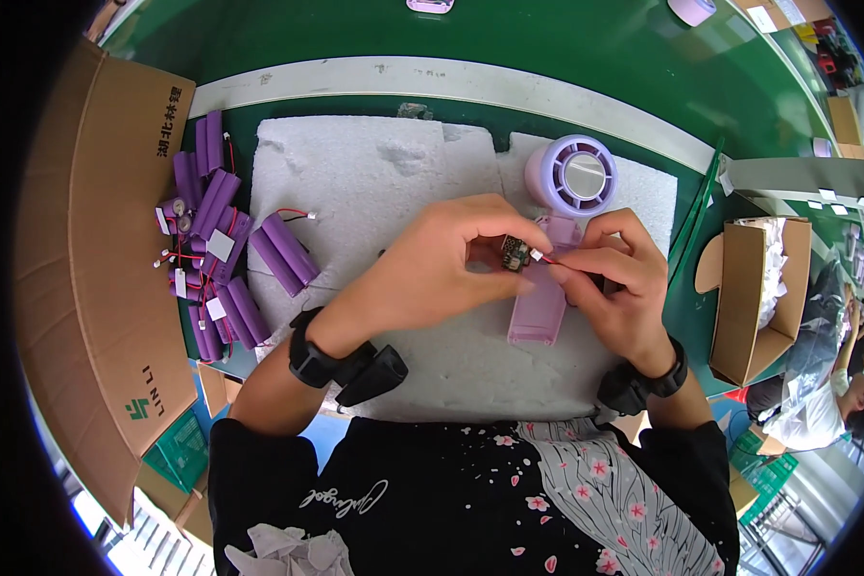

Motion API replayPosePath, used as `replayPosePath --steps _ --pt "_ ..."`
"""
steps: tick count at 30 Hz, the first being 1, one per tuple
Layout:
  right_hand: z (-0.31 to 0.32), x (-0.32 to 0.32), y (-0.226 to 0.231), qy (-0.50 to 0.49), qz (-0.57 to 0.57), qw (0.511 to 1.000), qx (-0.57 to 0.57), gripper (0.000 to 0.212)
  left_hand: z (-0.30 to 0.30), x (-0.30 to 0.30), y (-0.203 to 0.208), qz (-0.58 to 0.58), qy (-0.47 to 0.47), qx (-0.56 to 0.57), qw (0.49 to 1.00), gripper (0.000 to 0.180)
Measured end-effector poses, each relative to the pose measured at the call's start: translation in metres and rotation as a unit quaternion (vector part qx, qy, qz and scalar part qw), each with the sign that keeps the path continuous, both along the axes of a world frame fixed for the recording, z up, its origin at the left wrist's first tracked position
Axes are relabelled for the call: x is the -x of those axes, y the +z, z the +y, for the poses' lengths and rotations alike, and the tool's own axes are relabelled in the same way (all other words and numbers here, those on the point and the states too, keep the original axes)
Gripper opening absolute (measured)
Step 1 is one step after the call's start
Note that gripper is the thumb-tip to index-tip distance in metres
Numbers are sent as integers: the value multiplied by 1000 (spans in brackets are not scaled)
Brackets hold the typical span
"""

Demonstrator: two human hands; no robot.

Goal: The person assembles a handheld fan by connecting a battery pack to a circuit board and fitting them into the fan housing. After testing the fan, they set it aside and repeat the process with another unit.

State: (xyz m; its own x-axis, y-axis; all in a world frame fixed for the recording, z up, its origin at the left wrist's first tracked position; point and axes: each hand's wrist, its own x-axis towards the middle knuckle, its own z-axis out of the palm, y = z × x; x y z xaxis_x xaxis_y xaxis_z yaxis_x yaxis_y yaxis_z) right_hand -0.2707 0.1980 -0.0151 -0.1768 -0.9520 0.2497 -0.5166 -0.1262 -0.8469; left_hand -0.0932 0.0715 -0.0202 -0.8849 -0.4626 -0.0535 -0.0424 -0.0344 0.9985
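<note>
My left hand (pixel 442 257) pinches a small dark circuit board (pixel 515 252) between thumb and fingers. Opposite it, my right hand (pixel 619 276) is closed on a small white wire plug (pixel 537 255) with a red and a dark lead. The plug is right at the board's edge; whether it is seated, I cannot tell. Below my hands lies an opened lilac handle shell (pixel 538 317), joined toward a round lilac fan head (pixel 572 176) with a silver centre. Part of the shell is hidden behind my fingers. A purple two-cell battery pack (pixel 284 253) lies left of my left hand.
White foam sheets (pixel 355 173) cover the green bench. More purple battery packs (pixel 216 206) are heaped beside a large cardboard box (pixel 115 259) at left. Another carton (pixel 758 298) with white wrapping stands at right, near green strips (pixel 698 206). A person (pixel 826 408) sits farther right.
</note>
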Motion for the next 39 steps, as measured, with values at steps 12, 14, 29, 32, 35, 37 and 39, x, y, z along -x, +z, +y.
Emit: replayPosePath --steps 12,14,29,32,35,37,39 --pt "1 3 4 40 -12 996 -74 18 -8 -2 8 -43 -11 -122 992 31" --pt "1 3 3 39 -15 997 -63 18 -7 -3 8 -38 -6 -131 991 31" --pt "1 8 7 40 61 997 -23 18 4 4 0 56 57 142 987 33" --pt "1 6 7 49 82 995 -4 18 4 5 2 53 48 191 979 36" --pt "0 4 6 21 119 992 27 26 7 6 1 52 50 223 972 38" --pt "-1 -4 8 -4 105 994 24 30 9 6 -1 54 62 238 968 40" --pt "-2 -10 10 -56 77 995 18 37 11 5 -3 51 69 231 969 41"
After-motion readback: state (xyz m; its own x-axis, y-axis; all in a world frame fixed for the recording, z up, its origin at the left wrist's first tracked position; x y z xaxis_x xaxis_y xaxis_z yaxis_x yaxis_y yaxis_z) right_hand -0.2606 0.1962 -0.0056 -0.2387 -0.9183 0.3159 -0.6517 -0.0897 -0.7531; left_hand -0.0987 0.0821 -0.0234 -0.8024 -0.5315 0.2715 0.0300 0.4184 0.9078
